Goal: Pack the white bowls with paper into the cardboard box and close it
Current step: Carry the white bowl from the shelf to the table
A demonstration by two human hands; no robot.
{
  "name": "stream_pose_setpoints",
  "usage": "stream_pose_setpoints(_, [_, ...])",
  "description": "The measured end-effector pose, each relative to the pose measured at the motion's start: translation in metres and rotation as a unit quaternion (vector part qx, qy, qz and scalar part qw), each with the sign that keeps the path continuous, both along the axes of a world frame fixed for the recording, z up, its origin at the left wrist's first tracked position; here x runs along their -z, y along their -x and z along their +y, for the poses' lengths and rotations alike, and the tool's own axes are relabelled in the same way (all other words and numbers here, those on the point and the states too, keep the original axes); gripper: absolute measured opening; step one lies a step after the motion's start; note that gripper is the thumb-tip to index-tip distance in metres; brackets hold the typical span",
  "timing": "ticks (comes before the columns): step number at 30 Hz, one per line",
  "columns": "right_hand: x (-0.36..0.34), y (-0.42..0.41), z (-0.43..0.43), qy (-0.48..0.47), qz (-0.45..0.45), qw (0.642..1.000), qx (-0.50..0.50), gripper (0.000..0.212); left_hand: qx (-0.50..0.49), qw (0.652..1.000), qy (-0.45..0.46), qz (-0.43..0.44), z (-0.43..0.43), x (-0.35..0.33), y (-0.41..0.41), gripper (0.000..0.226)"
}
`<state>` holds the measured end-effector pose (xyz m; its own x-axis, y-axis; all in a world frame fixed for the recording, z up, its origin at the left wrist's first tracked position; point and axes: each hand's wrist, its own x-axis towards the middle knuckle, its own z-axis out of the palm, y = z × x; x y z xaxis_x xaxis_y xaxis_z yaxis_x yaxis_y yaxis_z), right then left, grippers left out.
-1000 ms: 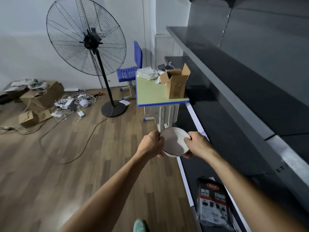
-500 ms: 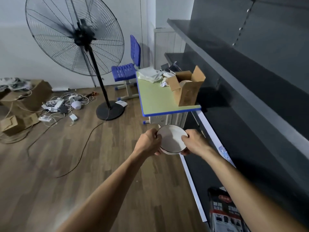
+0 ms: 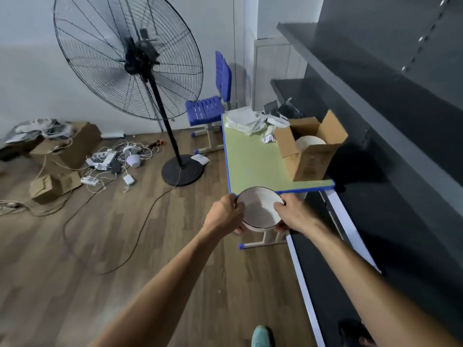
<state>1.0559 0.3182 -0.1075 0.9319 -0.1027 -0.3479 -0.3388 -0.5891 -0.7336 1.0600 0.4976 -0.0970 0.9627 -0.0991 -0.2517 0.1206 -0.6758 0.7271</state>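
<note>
Head view: person carries a white bowl (image 3: 259,212) in both hands, arms stretched forward. Left hand (image 3: 224,214) grips the left rim and right hand (image 3: 292,215) the right. Thumbs sit over the edge and fingers (image 3: 239,230) curl underneath. Both hands are clamped on the bowl.

Change over the last second: the bench (image 3: 250,161) and cardboard box (image 3: 308,159) have come much closer and look bigger in frame. A second ago there was bare floor (image 3: 125,246) between bowl and bench. Now the bowl's far rim overlaps the bench's near blue edge in view. It is still held in the air, not set down. Grip looks unchanged.

Read: this is the walk-up, and the carry leg looks nearly done.

The cardboard box stands on the near right corner of the bench, flaps up. A second bowl (image 3: 309,144) is already inside; I can't tell how it's seated. The paper pile (image 3: 244,121) is at the far end of the bench, with a crumpled piece just beside the box.

The held bowl is bare, with no paper on it. Likely next step is to set it on the open bench area and reach for paper. The box stays open until then.

Risk: a bare bowl set against the one in the box would put ceramic on ceramic.
</note>
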Motion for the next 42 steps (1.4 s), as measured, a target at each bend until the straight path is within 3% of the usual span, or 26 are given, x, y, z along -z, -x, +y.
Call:
stream_pose_setpoints(17, [0.003, -0.155, -0.012, 0.045, 0.025, 0.999, 0.004, 0.016, -0.002, 0.999, 0.01, 0.036, -0.013, 0.015, -0.164, 0.02])
stream_pose_setpoints(24, [0.021, -0.23, 0.014, -0.013, 0.031, 0.998, 0.055, 0.023, 0.055, 0.997, 0.012, 0.049, 0.015, 0.027, -0.256, 0.016])
stream_pose_setpoints(42, [0.054, -0.387, 0.071, -0.01, 0.066, 0.989, 0.128, 0.027, 0.118, 0.989, 0.002, 0.092, 0.066, 0.052, -0.43, 0.014])
